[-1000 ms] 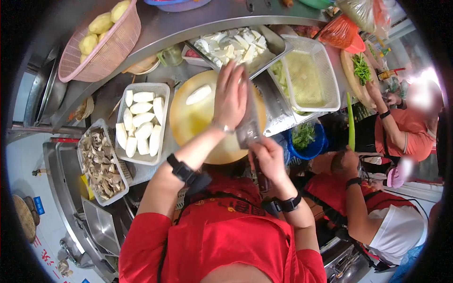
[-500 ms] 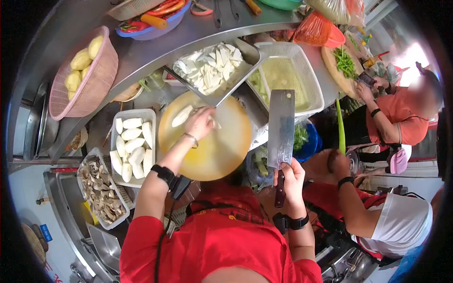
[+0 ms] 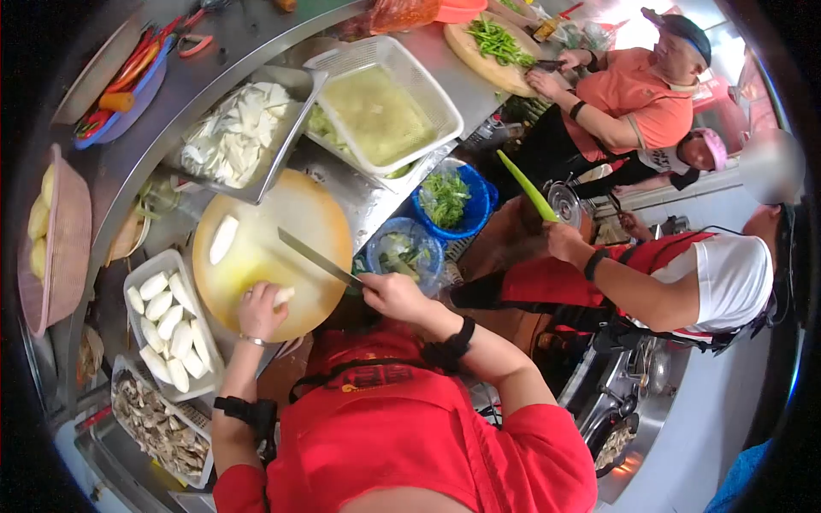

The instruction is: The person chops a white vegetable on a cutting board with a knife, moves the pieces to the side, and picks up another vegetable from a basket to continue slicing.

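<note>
The left hand (image 3: pixel 262 309) curls its fingers around a small white piece (image 3: pixel 285 296) near the close edge of the round board (image 3: pixel 323 201). The right hand (image 3: pixel 398 296), just past the board's right edge, grips the knife (image 3: pixel 315 257) by its handle; the blade's long axis slants forward and left, tip over the board. Bare board separates it from a peeled vegetable (image 3: pixel 224 239) lying lengthwise away from the wearer. Beyond, a metal tray (image 3: pixel 289 147) crowds the far edge.
</note>
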Demonstrator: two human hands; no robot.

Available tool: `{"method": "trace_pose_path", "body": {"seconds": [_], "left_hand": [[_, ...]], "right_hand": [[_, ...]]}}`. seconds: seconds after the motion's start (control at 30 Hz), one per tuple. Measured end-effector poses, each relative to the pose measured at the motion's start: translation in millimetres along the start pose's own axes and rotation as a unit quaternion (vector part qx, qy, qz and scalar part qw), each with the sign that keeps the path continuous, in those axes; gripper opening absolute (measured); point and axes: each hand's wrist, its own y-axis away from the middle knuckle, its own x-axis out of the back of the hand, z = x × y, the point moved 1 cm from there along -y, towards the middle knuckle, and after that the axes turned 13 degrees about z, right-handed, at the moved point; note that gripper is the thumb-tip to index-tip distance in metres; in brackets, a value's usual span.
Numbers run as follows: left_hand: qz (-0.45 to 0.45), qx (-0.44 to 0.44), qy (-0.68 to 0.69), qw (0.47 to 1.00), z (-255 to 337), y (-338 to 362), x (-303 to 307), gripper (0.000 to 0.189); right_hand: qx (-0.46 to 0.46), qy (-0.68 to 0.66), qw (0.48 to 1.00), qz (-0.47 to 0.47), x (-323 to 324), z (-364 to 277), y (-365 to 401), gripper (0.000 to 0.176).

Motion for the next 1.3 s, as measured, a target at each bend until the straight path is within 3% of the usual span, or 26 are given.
{"method": "trace_pose_path", "body": {"seconds": [0.03, 0.07, 0.13, 0.2, 0.4, 0.77, 0.87, 0.93, 0.97, 1.13, 1.3], "left_hand": [[-0.001, 0.01, -0.008, 1.0, 2, 7, -3, 0.033], [0.053, 0.0, 0.013, 0.999, 3, 13, -9, 0.032], [0.148, 0.015, 0.014, 0.989, 12, 22, -1, 0.03], [0.205, 0.05, -0.013, 0.977, 15, 35, 2, 0.027], [0.283, 0.071, 0.054, 0.955, 10, 49, -21, 0.015], [0.314, 0.046, 0.084, 0.945, 4, 47, -28, 0.013], [0.323, 0.054, 0.094, 0.94, 5, 46, -26, 0.011], [0.322, 0.06, 0.093, 0.94, 4, 51, -32, 0.011], [0.321, 0.061, 0.085, 0.941, 2, 50, -36, 0.01], [0.319, 0.056, 0.077, 0.943, 6, 47, -29, 0.01], [0.314, 0.052, 0.066, 0.946, 3, 48, -30, 0.009]], "right_hand": [[0.012, 0.027, 0.999, -0.023, -13, 0, 0, 0.02], [0.021, 0.013, 0.999, -0.034, -23, 0, 0, 0.02], [0.026, 0.125, 0.988, -0.091, -42, 0, 1, 0.017], [-0.016, 0.181, 0.972, -0.146, -38, -17, -8, 0.018], [0.088, 0.191, 0.97, -0.124, -44, -24, -5, 0.019], [0.117, 0.234, 0.953, -0.155, -64, -23, -12, 0.014], [0.103, 0.23, 0.952, -0.173, -43, -47, -21, 0.014], [0.084, 0.251, 0.945, -0.193, -64, -37, -13, 0.015], [0.12, 0.268, 0.943, -0.154, -74, -28, -7, 0.016], [0.111, 0.245, 0.946, -0.182, -54, -41, -21, 0.015], [0.111, 0.251, 0.945, -0.176, -77, -26, -12, 0.015]]}}
